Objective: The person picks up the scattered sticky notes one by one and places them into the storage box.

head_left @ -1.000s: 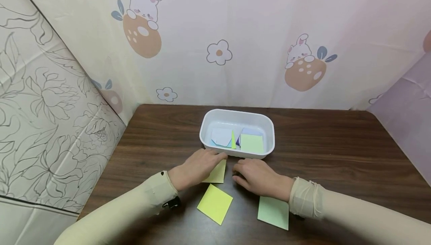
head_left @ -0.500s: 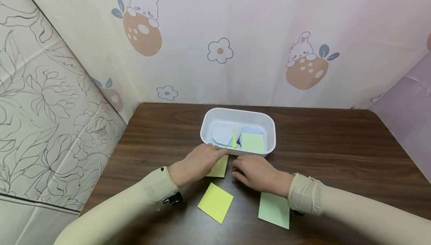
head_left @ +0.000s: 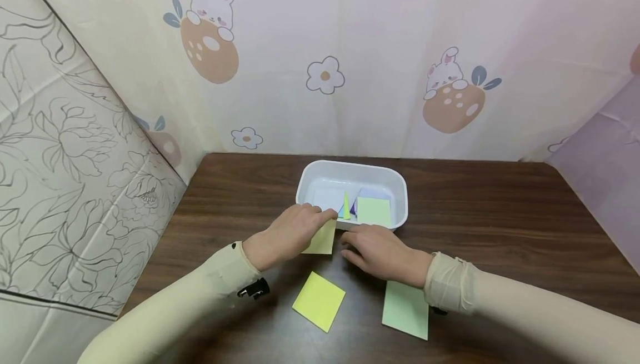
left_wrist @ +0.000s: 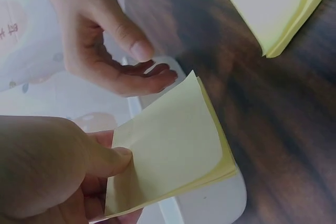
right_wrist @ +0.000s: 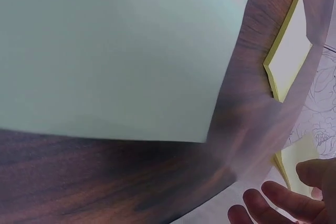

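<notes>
My left hand (head_left: 287, 237) pinches a pale yellow sticky-note pad (head_left: 321, 240), thumb on top and fingers beneath. In the left wrist view that pad (left_wrist: 168, 140) is tilted, its sheets slightly fanned at one corner, raised by the near wall of the white tray (head_left: 345, 168). My right hand (head_left: 381, 253) hovers just right of it, fingers loosely curled and holding nothing. Below the hands on the table lie a bright yellow sticky-note pad (head_left: 319, 301) and a pale green one (head_left: 406, 311), the latter partly under my right wrist.
Inside the tray are a light green pad (head_left: 374, 212), a bright green-yellow piece (head_left: 346, 207) and whitish, blue and purple paper pieces, some hidden by my left hand. The brown wooden table (head_left: 480, 214) reaches back to a printed curtain (head_left: 380, 47).
My left hand has moved up towards the tray with the pale yellow pad, now covering part of the tray's near left rim. The right hand has shifted slightly up. The pads on the table stay put.
</notes>
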`<control>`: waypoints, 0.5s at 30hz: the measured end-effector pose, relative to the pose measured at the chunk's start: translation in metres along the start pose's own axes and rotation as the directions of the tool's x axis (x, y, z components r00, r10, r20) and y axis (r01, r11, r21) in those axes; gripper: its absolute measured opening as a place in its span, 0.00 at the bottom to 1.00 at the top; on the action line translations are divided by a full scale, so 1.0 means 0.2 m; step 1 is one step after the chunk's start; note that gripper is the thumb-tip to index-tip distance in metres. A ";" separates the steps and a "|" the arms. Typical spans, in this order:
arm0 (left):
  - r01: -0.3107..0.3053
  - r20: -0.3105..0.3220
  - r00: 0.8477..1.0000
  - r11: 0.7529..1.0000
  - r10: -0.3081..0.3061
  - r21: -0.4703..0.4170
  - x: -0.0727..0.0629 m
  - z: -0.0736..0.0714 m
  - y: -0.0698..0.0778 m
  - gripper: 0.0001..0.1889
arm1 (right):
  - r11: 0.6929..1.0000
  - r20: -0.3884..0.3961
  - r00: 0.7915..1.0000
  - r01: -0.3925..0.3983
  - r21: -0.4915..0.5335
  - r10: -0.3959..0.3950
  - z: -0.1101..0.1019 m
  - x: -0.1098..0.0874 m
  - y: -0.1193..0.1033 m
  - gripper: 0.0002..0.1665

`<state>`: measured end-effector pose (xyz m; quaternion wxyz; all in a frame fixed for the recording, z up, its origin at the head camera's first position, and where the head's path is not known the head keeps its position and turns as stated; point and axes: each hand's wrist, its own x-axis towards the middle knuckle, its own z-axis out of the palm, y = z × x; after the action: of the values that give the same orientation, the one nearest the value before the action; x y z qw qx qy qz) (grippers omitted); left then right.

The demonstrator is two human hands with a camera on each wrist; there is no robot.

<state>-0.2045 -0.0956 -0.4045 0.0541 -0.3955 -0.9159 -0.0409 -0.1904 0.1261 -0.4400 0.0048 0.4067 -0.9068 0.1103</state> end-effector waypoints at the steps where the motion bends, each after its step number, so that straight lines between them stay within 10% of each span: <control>1: 0.004 -0.006 1.000 1.000 -0.004 0.002 0.00 -0.01 0.00 0.24 | 1.000 0.002 1.000 0.001 0.002 -0.001 0.00 0.00 0.00 0.11; 15: 0.002 -0.070 0.998 1.000 -0.002 -0.005 0.01 -0.06 -0.03 0.27 | 1.000 -0.015 1.000 -0.016 0.021 0.017 -0.07 0.04 -0.01 0.10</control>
<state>-0.2093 -0.1007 -0.3929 0.0853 -0.3930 -0.9138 -0.0568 -0.1951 0.1212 -0.4261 0.0064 0.3985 -0.9089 0.1227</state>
